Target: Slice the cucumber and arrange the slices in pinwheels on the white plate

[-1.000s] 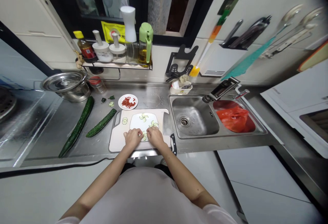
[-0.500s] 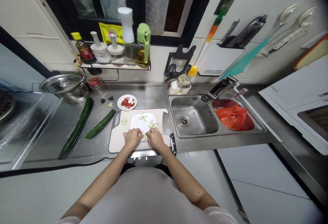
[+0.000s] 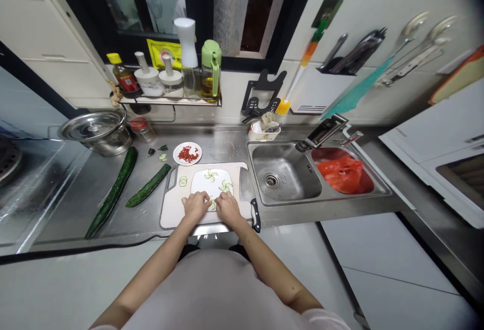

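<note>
A white square plate [image 3: 200, 184] lies on a pale cutting board [image 3: 172, 211] at the counter's front edge. On the plate are cucumber slices [image 3: 210, 174] grouped in small flower shapes. My left hand [image 3: 194, 205] and my right hand [image 3: 227, 207] rest side by side at the plate's near edge, fingers curled and pinching the cucumber slices [image 3: 212, 204] between them. A knife [image 3: 249, 196] lies along the board's right side, its black handle toward me.
Two whole cucumbers [image 3: 113, 190] [image 3: 148, 185] lie left of the board, with a small dish of red chopped bits [image 3: 188, 153] behind. A steel pot [image 3: 96, 131] stands at the left, a double sink [image 3: 285, 176] holding a red bag [image 3: 342, 173] at the right. Bottles line a wall shelf [image 3: 170, 99].
Both hands stay at the near edge of the plate, only the fingers shifting slightly on the slices. The view has tipped down a little.
</note>
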`<action>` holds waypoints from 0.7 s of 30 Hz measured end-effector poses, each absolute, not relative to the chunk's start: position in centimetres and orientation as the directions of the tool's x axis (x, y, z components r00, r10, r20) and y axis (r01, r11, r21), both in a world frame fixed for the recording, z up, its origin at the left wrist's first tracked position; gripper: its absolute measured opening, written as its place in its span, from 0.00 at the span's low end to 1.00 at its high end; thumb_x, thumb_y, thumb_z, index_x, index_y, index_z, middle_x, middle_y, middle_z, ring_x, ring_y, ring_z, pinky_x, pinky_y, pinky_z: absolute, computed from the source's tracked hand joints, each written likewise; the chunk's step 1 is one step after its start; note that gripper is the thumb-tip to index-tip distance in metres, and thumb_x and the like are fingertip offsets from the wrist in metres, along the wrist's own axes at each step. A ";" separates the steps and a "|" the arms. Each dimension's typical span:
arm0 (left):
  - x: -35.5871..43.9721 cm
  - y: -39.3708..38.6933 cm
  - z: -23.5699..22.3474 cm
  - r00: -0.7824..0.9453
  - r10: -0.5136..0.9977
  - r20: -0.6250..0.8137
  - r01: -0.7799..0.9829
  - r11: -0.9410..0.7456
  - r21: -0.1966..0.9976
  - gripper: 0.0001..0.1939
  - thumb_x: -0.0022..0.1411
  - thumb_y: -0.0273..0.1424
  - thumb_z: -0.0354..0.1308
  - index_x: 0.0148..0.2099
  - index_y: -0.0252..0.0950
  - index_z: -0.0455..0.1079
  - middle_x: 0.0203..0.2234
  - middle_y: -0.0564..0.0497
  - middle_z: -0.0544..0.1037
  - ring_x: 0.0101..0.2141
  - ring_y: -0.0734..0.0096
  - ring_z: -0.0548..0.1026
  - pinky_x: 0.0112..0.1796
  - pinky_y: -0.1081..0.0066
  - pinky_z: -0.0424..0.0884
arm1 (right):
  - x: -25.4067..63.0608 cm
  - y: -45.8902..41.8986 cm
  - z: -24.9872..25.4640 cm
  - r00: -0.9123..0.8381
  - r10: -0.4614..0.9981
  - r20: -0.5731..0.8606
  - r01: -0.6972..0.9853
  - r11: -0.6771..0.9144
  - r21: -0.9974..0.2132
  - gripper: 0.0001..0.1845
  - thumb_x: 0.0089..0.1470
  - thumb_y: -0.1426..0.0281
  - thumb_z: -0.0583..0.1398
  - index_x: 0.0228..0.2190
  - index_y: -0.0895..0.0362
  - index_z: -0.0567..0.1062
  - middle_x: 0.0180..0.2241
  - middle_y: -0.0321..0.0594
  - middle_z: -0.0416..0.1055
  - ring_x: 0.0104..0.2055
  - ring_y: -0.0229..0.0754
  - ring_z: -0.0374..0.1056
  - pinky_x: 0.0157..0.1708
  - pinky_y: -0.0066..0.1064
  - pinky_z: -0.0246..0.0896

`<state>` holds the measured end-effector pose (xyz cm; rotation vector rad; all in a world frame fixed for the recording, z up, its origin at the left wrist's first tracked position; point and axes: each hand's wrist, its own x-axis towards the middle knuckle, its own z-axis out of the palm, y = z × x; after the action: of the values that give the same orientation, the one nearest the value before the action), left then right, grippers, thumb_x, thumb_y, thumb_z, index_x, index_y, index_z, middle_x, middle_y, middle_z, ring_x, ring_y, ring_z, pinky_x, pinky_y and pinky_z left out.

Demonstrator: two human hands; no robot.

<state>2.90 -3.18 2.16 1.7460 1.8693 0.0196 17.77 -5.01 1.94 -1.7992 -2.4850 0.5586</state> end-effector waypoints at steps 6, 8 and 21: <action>3.3 -3.8 1.9 0.044 0.942 -0.332 0.921 0.091 0.380 0.08 0.61 0.35 0.53 0.41 0.42 0.71 0.39 0.48 0.76 0.44 0.58 0.69 0.43 0.60 0.53 | 17.5 -5.3 1.8 -0.312 0.934 -0.172 0.923 0.255 -0.289 0.14 0.59 0.74 0.51 0.37 0.58 0.76 0.41 0.46 0.69 0.47 0.47 0.59 0.43 0.34 0.55; 3.6 -4.0 1.8 0.074 0.953 -0.295 0.924 0.046 0.380 0.09 0.63 0.33 0.50 0.41 0.42 0.72 0.39 0.48 0.75 0.44 0.58 0.69 0.43 0.60 0.52 | 17.4 -5.1 1.8 -0.304 0.936 -0.178 0.925 0.245 -0.290 0.13 0.58 0.74 0.52 0.37 0.58 0.76 0.41 0.46 0.70 0.47 0.47 0.60 0.43 0.34 0.55; 3.6 -4.2 1.9 0.132 0.958 -0.256 0.880 0.005 0.475 0.15 0.66 0.34 0.45 0.40 0.40 0.74 0.39 0.45 0.75 0.45 0.57 0.68 0.44 0.60 0.54 | 17.6 -2.6 2.4 -0.318 0.931 -0.180 0.908 0.244 -0.340 0.12 0.58 0.73 0.52 0.33 0.59 0.76 0.37 0.47 0.72 0.43 0.46 0.64 0.39 0.33 0.55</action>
<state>3.64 -4.16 1.94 1.8890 1.7628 0.1925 17.61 -2.64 2.43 -1.7994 -2.4308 0.5977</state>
